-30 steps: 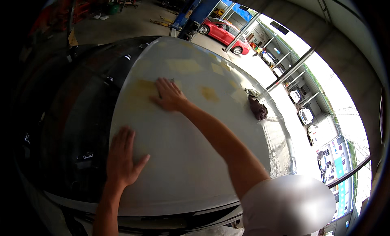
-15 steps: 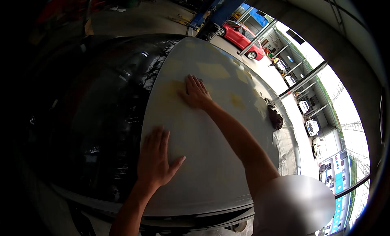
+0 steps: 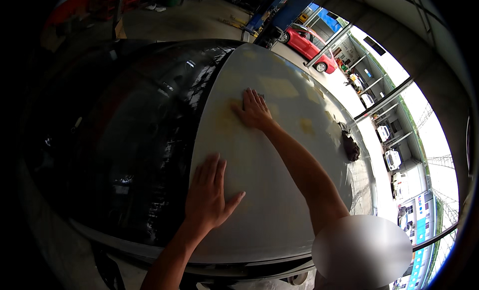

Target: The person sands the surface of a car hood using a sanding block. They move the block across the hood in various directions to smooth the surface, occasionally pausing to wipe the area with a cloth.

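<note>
My right hand (image 3: 256, 109) lies flat on the grey primed car panel (image 3: 269, 200), fingers together and stretched out, thumb reaching left toward a yellowish patch (image 3: 229, 113). A small dark edge (image 3: 261, 96) shows beside its fingertips; whatever may lie under the palm is hidden. Nearer to me, my left hand (image 3: 207, 190) rests palm down by the panel's left border, fingers extended and thumb out to the right. Nothing shows in it. Several more pale yellow-green patches (image 3: 279, 87) mark the far part of the panel.
Glossy black bodywork (image 3: 134, 140) adjoins the panel on the left. A dark crumpled cloth (image 3: 351, 146) lies toward its right side. Beyond stand a blue lift post (image 3: 279, 15) and a red car (image 3: 309, 46). A blurred pale oval (image 3: 361, 250) covers the lower right.
The whole view has swung slightly, so everything sits farther right in the picture. Both hands stay at nearly the same spots on the panel.
</note>
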Action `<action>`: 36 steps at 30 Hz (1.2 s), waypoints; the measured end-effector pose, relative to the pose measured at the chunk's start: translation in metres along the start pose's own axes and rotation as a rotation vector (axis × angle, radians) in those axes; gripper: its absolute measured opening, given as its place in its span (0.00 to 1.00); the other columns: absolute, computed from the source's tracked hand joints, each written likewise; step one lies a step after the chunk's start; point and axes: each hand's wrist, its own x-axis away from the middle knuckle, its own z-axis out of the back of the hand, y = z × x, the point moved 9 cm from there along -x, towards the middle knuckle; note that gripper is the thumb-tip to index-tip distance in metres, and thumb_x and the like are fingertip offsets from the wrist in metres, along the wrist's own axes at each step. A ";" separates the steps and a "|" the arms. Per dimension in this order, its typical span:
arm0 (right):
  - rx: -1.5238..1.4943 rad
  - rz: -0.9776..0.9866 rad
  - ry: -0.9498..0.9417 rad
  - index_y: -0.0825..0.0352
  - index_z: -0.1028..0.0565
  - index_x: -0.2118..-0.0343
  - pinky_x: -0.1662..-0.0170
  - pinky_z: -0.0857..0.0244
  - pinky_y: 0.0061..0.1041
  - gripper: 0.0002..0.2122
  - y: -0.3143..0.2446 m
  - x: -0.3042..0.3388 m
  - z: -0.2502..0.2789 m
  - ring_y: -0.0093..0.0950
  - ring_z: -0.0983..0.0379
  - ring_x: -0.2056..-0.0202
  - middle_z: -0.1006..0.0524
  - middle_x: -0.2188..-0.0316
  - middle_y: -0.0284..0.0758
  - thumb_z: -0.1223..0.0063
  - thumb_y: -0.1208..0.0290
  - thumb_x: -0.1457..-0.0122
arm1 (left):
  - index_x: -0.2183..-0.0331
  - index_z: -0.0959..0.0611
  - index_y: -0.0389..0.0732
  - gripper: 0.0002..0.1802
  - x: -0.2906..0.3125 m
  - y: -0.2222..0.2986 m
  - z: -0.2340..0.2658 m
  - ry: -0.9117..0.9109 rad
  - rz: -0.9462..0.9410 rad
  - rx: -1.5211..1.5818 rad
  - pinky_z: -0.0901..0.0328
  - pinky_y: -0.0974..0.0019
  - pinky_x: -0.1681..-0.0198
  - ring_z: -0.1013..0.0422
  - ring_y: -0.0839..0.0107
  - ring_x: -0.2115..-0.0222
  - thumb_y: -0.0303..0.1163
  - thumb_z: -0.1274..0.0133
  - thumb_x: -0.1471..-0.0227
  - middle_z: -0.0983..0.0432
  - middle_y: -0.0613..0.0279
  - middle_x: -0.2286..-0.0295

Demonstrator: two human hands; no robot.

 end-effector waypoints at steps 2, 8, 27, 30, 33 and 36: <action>-0.023 0.189 -0.071 0.73 0.43 0.30 0.24 0.61 0.44 0.41 -0.058 0.028 0.000 0.46 0.55 0.26 0.47 0.27 0.49 0.54 0.41 0.34 | 0.35 0.38 0.28 0.49 0.003 -0.014 0.010 0.024 0.015 -0.041 0.52 0.45 0.28 0.46 0.43 0.32 0.58 0.45 0.40 0.44 0.35 0.35; 0.032 0.461 -0.110 0.71 0.43 0.30 0.24 0.61 0.43 0.41 -0.066 0.042 0.000 0.44 0.55 0.26 0.46 0.27 0.47 0.52 0.41 0.35 | 0.35 0.38 0.27 0.50 0.002 -0.012 0.015 -0.004 0.023 -0.023 0.52 0.45 0.27 0.48 0.44 0.31 0.58 0.46 0.40 0.44 0.35 0.34; 0.041 0.558 -0.166 0.69 0.41 0.30 0.24 0.61 0.42 0.31 -0.125 0.053 -0.020 0.40 0.54 0.25 0.44 0.27 0.43 0.56 0.54 0.29 | 0.37 0.35 0.24 0.46 0.004 -0.025 0.011 0.064 0.038 -0.043 0.53 0.47 0.27 0.48 0.45 0.31 0.57 0.49 0.37 0.43 0.35 0.35; -0.094 0.692 -0.212 0.69 0.39 0.31 0.25 0.60 0.42 0.29 -0.151 0.077 -0.003 0.39 0.52 0.26 0.43 0.28 0.43 0.62 0.54 0.27 | 0.37 0.35 0.24 0.46 0.029 -0.028 0.027 0.057 0.121 -0.069 0.53 0.47 0.27 0.48 0.43 0.31 0.56 0.49 0.37 0.43 0.32 0.35; 0.055 0.536 -0.154 0.68 0.38 0.31 0.24 0.60 0.41 0.26 -0.098 0.013 -0.015 0.38 0.52 0.26 0.42 0.28 0.42 0.62 0.59 0.27 | 0.36 0.36 0.24 0.48 0.087 0.013 0.019 -0.018 0.085 0.026 0.51 0.44 0.29 0.49 0.41 0.31 0.57 0.46 0.39 0.46 0.30 0.34; 0.027 0.405 -0.083 0.67 0.37 0.32 0.24 0.60 0.41 0.25 -0.104 -0.020 -0.017 0.39 0.51 0.26 0.39 0.29 0.41 0.62 0.60 0.26 | 0.36 0.37 0.24 0.50 0.095 0.009 0.019 -0.045 0.085 0.025 0.51 0.43 0.29 0.49 0.41 0.31 0.58 0.46 0.40 0.48 0.31 0.34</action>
